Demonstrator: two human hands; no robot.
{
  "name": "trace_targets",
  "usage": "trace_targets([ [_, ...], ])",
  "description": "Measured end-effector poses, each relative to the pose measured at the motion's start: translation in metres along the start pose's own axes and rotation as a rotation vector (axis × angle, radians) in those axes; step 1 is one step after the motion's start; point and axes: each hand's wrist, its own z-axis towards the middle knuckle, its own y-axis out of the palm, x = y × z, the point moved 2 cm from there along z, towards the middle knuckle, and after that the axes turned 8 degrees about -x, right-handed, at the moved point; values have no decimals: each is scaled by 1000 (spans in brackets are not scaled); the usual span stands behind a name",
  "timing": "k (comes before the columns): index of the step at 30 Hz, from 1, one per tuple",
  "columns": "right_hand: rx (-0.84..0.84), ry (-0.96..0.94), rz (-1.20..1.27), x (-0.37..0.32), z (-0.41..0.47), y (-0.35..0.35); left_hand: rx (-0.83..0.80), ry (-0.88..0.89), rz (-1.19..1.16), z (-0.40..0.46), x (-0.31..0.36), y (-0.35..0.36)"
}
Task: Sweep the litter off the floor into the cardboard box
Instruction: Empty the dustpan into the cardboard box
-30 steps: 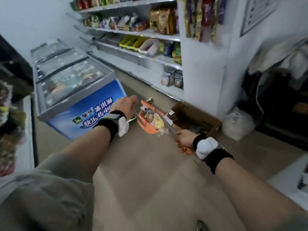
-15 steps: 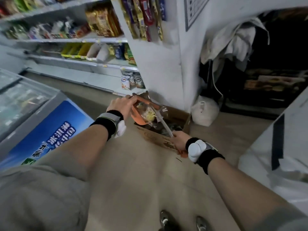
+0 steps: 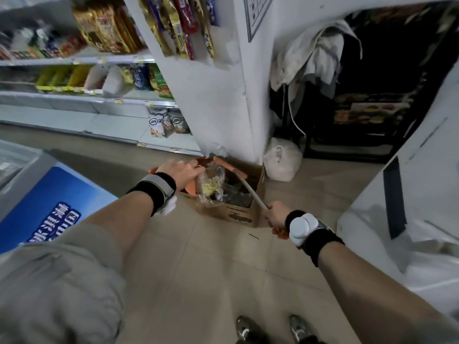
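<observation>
An open cardboard box point(image 3: 238, 214) stands on the floor against the white pillar. The orange dustpan point(image 3: 190, 188) is tipped over the box's left edge, with my left hand point(image 3: 180, 171) gripping its rim. Clear plastic wrappers with yellow scraps point(image 3: 211, 187) hang from the pan into the box, over dark litter inside. My right hand point(image 3: 278, 217) is closed around the pan's long metal handle point(image 3: 250, 192), which slants up across the box to an orange end. A thin dark stick point(image 3: 253, 236) lies on the tiles just in front of the box.
A white tied bag point(image 3: 282, 160) sits right of the box by the pillar. A blue chest freezer point(image 3: 44, 202) is at the left, stocked shelves point(image 3: 99, 95) behind, a white counter point(image 3: 409, 219) at the right. My shoes point(image 3: 270, 328) show at the bottom.
I have come closer to the box. The dustpan has moved from beside the box to over it and tipped, with the wrappers now sliding into the box.
</observation>
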Motion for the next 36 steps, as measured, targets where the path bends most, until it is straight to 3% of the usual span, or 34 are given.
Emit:
trace_targets([
  [13, 3, 95, -110, 19, -14, 0, -95, 207, 277, -2, 19, -3],
  [23, 73, 11, -146, 13, -37, -8, -126, 283, 355, 0, 51, 20],
  [36, 254, -78, -519, 17, -40, 4, -185, 332, 422, -18, 46, 47],
])
